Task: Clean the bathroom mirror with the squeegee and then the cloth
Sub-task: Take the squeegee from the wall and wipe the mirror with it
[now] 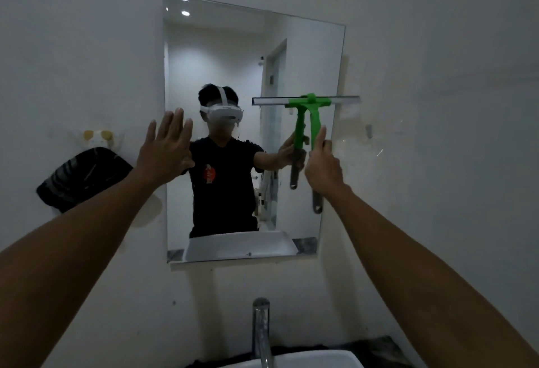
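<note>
A frameless rectangular mirror (221, 55) hangs on the white wall. My right hand (323, 163) is shut on the green squeegee (315, 116) by its handle. The squeegee's blade lies level against the right half of the glass at mid height, and its right end sticks out past the mirror's edge. My left hand (167, 146) is open with flat fingers at the mirror's left edge; I cannot tell if it touches the glass. No cloth is in view. The mirror reflects a person in a black shirt.
A black bag-like object (84, 178) hangs on the wall left of the mirror, under a small hook (97, 137). A chrome tap (261, 329) and the rim of a white basin (315, 360) lie below the mirror.
</note>
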